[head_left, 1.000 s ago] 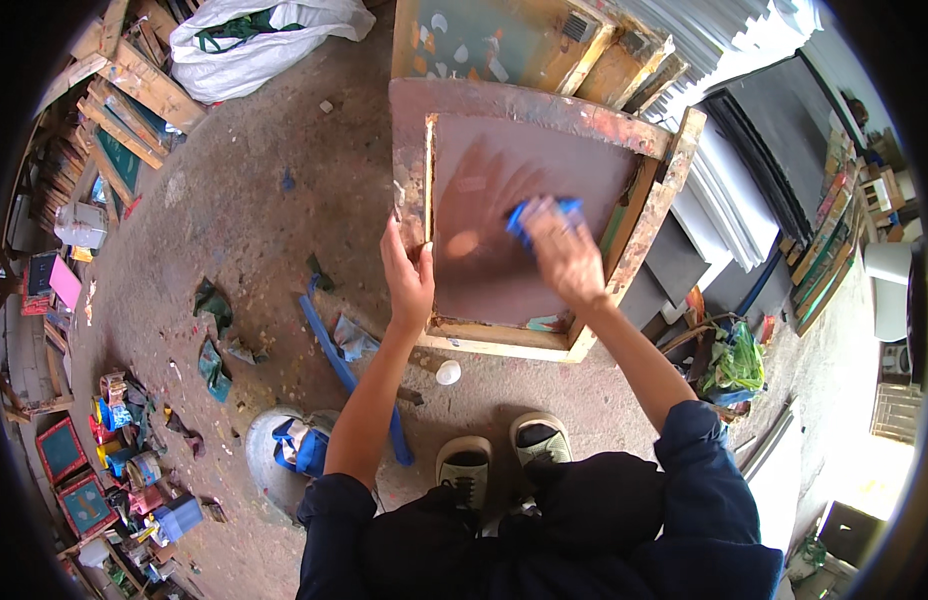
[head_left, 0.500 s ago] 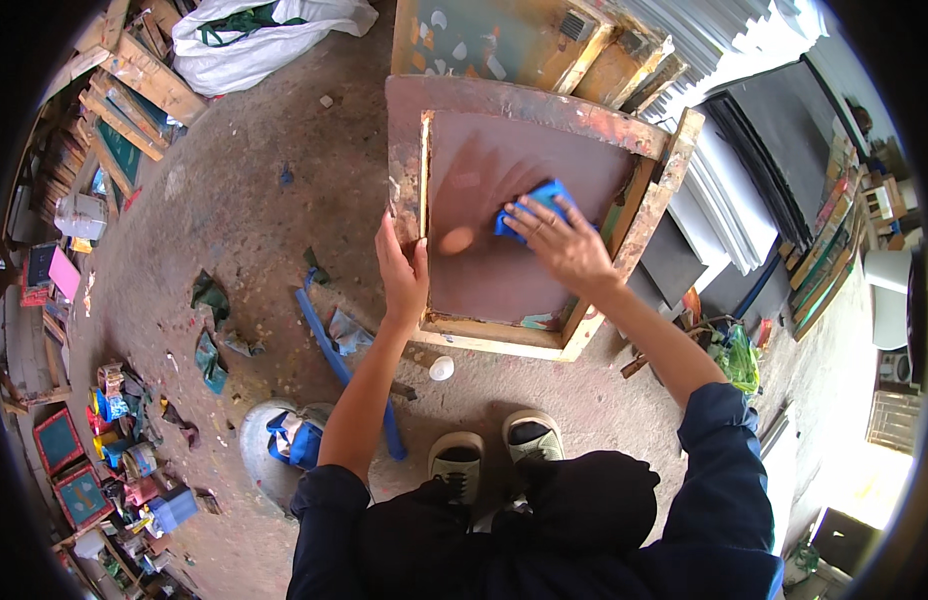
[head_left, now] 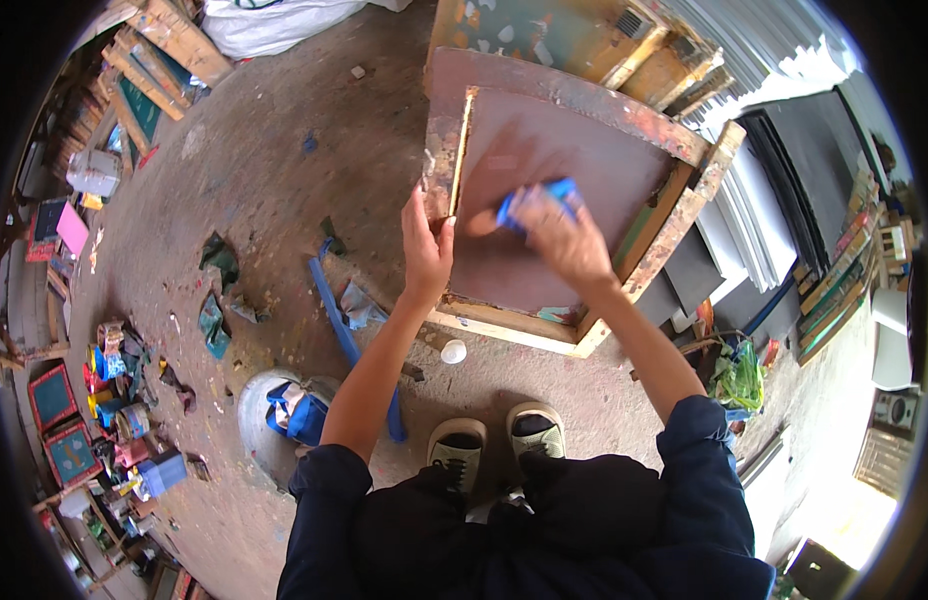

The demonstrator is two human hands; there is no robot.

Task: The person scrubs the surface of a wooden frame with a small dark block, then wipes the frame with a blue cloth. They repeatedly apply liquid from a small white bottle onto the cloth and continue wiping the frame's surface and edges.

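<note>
A wood-framed printing screen with a brownish mesh panel stands tilted in front of me. On its left bar rests my left hand, fingers and thumb around the bar's edge. My right hand, smeared by motion, presses a blue cloth against the middle of the panel. Part of the cloth is hidden under the fingers. Darker wet-looking streaks run across the upper panel, and an orange-brown oval shows left of the cloth.
More stained frames lean behind the screen. White sheets and black boards stand at right. A metal bucket holding blue cloth, a blue strip, a white cup and scraps lie on the floor. Paint containers crowd the left.
My right hand and the cloth have shifted slightly left relative to the panel. My left hand keeps its place on the bar. The whole view has swung a little, moving the screen rightward and up.
</note>
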